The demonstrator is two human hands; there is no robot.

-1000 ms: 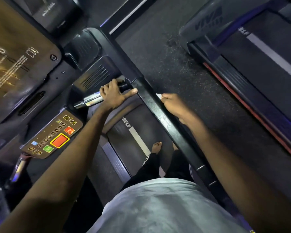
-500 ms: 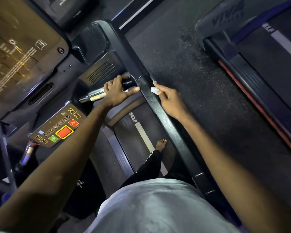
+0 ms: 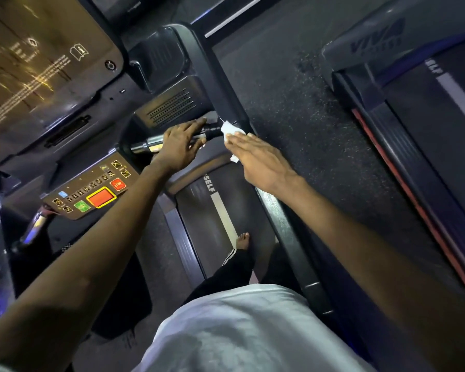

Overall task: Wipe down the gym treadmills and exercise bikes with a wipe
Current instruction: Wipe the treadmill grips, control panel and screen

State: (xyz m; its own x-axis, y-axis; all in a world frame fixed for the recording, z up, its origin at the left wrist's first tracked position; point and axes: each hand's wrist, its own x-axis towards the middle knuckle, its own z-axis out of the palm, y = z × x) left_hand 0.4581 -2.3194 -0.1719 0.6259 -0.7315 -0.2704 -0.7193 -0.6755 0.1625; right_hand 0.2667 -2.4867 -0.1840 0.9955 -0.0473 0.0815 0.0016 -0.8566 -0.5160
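I stand on a black treadmill belt [image 3: 199, 210] and look down at its console. My right hand [image 3: 255, 159] lies flat with straight fingers and presses a white wipe [image 3: 230, 130] onto the black right side rail [image 3: 287, 232], where the rail meets the console. The wipe shows at my fingertips and under my palm edge. My left hand [image 3: 179, 146] rests on the chrome and black handlebar [image 3: 145, 145] just left of the wipe, fingers stretched along it.
The control panel [image 3: 91, 197] with red and green buttons sits to the left, below a dark glossy screen [image 3: 38, 63]. A second treadmill [image 3: 427, 130] stands to the right across a strip of speckled dark floor [image 3: 293, 89]. My bare foot [image 3: 243, 240] is on the belt.
My right hand slid up the side rail toward the console and flattened over the wipe it had pinched. My left hand loosened its grip on the handlebar, fingers now stretched out.
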